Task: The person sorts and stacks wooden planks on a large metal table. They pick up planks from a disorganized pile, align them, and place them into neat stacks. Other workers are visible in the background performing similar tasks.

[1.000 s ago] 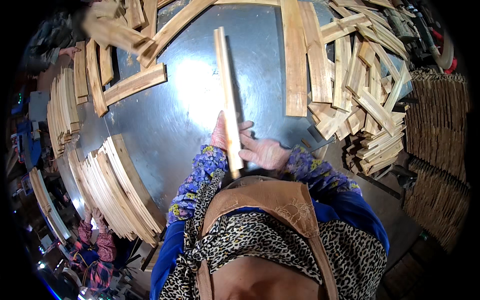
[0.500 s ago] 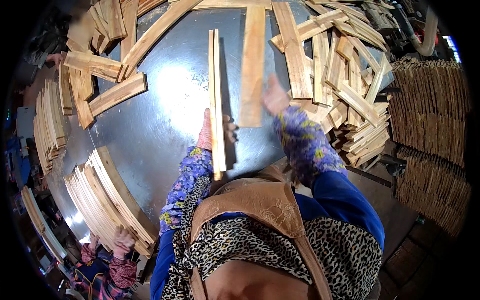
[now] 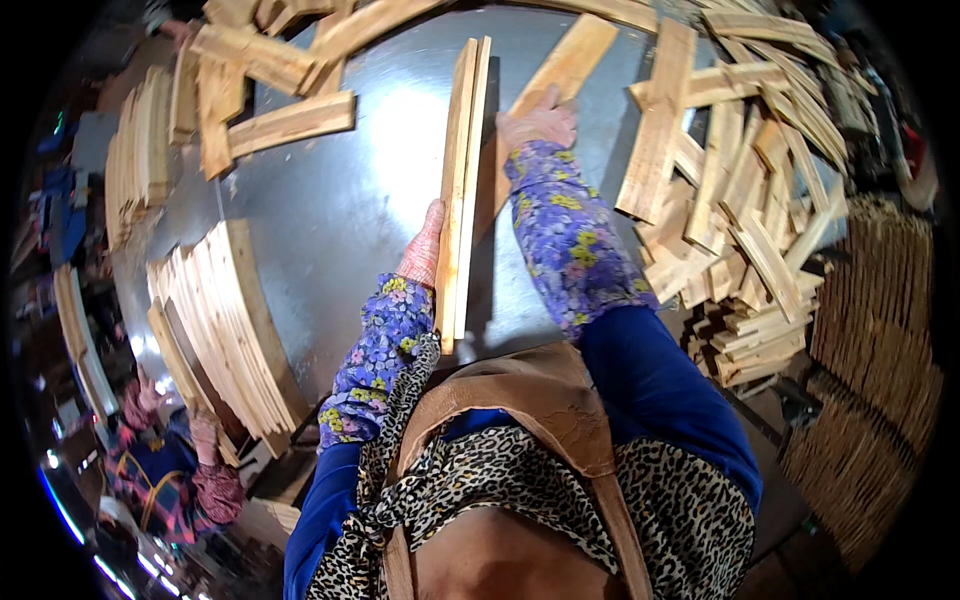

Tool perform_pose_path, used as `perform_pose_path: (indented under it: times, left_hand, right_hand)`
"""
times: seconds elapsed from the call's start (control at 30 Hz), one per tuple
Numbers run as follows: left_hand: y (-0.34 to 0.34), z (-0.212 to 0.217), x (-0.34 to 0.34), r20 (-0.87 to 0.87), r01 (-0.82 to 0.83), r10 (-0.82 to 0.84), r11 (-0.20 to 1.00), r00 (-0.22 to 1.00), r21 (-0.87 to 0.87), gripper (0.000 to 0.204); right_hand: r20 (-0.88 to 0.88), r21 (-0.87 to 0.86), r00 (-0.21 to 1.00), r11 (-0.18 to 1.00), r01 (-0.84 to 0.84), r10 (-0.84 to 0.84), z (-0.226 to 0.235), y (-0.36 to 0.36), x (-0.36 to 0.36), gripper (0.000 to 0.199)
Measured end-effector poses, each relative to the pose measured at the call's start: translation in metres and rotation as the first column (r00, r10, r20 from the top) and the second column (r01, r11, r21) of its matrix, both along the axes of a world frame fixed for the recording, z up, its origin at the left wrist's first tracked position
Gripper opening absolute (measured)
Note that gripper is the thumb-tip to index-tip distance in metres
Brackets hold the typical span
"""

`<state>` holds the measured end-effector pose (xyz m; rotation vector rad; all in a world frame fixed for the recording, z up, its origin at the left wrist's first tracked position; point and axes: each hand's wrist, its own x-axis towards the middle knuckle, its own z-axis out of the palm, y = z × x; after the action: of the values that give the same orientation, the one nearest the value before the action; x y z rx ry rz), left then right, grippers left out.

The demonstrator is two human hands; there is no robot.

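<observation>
My left hand [image 3: 423, 248] is closed around a pair of narrow wooden boards [image 3: 462, 190]. They stand on edge, side by side, pointing away from me; the fingers on their right side are hidden. A single wooden plank [image 3: 575, 62] slants across the metal table just right of the pair. Over its middle is my right hand [image 3: 541, 122], fingers bent onto the wood, and my forearm covers part of the near end.
A jumbled heap of planks [image 3: 745, 185] lies at the right, beside tall wood stacks [image 3: 870, 300]. More planks [image 3: 290, 125] lie far left. At near left, a co-worker's hand [image 3: 205, 437] touches a board by a row of upright boards [image 3: 225, 320] on the metal table [image 3: 330, 215].
My right hand has come left onto the plank, which has turned from nearly straight to slanting. The view has shifted left. The co-worker's hands have drawn a board away from the row.
</observation>
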<state>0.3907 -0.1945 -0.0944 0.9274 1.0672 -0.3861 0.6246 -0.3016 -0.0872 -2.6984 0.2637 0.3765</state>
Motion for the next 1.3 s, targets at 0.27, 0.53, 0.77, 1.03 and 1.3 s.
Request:
perform_pose_path:
  times: [0.27,0.53,0.77,1.03,1.3]
  left_hand:
    - [0.032,0.017,-0.069,0.253,-0.039,0.069,0.992,0.965,-0.123,0.091]
    - [0.020,0.068,-0.119,0.179,-0.325,0.336,0.942,0.925,-0.090,0.077]
    - [0.086,-0.010,-0.188,0.299,-0.261,0.289,0.957,0.910,-0.130,0.058]
    - [0.161,0.041,-0.266,0.152,0.094,-0.208,0.834,0.966,0.544,0.089]
    - [0.173,0.123,-0.390,-0.387,0.488,-0.319,0.365,0.866,0.793,0.080]
  right_hand:
    - [-0.052,0.023,0.979,0.980,-0.195,0.196,-0.015,0.003,-0.082,0.114]
    - [-0.238,0.952,0.971,0.191,0.238,-0.026,-0.067,0.039,-0.215,0.051]
    - [-0.613,0.785,0.758,0.279,0.553,0.221,-0.023,0.090,-0.243,0.058]
    - [-0.594,0.688,0.574,-0.013,0.725,0.564,-0.028,0.138,-0.357,0.064]
    - [0.045,0.842,0.936,0.491,-0.223,0.348,-0.043,0.175,-0.322,0.032]
